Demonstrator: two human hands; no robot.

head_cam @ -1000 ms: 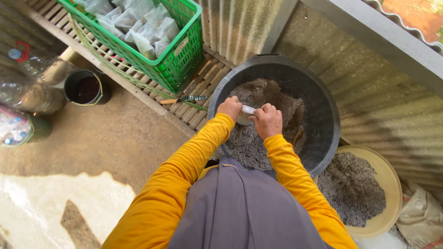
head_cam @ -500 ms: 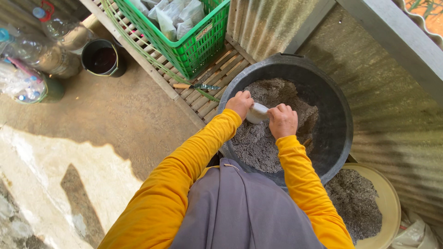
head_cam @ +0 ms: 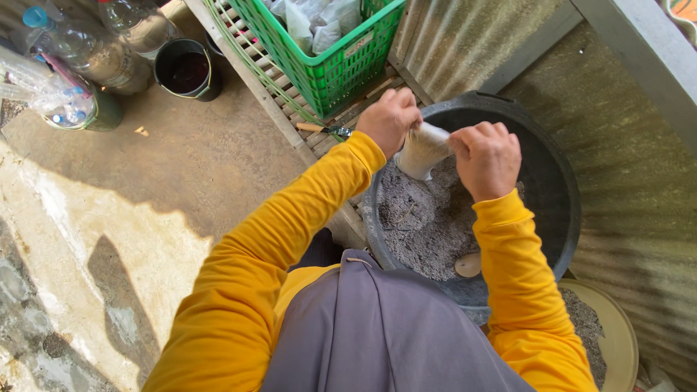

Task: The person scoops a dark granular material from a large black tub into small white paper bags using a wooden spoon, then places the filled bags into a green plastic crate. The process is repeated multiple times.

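Note:
Both my hands hold a small clear plastic bag (head_cam: 422,150) filled with grey soil, lifted above a large black tub (head_cam: 559,196). My left hand (head_cam: 388,120) grips the bag's top on its left side and my right hand (head_cam: 488,157) grips the top on the right. The tub holds loose grey soil (head_cam: 421,225) and a small pale scoop (head_cam: 468,265) lying near its front. My arms are in yellow sleeves.
A green plastic crate (head_cam: 341,69) with filled bags stands on a wooden pallet (head_cam: 254,80) behind the tub. A small tool (head_cam: 327,130) lies on the pallet. A black pot (head_cam: 186,69) and plastic bottles (head_cam: 87,51) stand at left. A tan basin (head_cam: 617,334) with soil sits at lower right.
The bag has been raised out of the soil and now hangs above the tub between both hands. The view has shifted toward the left.

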